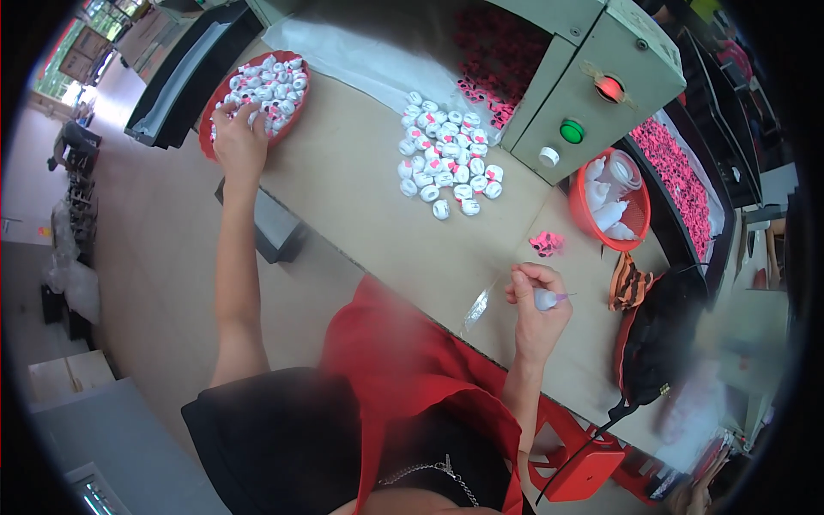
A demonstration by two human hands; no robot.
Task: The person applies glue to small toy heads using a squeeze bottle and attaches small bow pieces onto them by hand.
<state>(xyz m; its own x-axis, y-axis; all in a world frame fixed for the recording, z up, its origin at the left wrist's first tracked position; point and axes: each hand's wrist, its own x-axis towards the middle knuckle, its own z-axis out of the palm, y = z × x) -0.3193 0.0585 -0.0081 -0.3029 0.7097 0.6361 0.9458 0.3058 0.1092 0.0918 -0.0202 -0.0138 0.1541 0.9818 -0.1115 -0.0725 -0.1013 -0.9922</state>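
Observation:
My left hand (240,142) reaches over the near side of a red basket (207,137) at the far left. Its fingers are apart and touch a heap of small white rounded pieces with pink and black marks (273,81); whether a piece is between the fingertips is hidden. At the right of the table, my right hand (539,313) is closed round a small white squeeze bottle (546,299) with a thin purplish nozzle pointing right. Beyond it lies a small cluster of pink and black pieces (546,244). More white rounded pieces (442,154) lie loosely grouped mid-table.
A pale green machine (549,112) with coloured buttons stands at the back, pink pieces in its opening. An orange-red basket (608,243) holds white bottles. A clear strip (475,311) lies near the table edge. At right are a black bag (657,343) and a tray of pink pieces (674,172).

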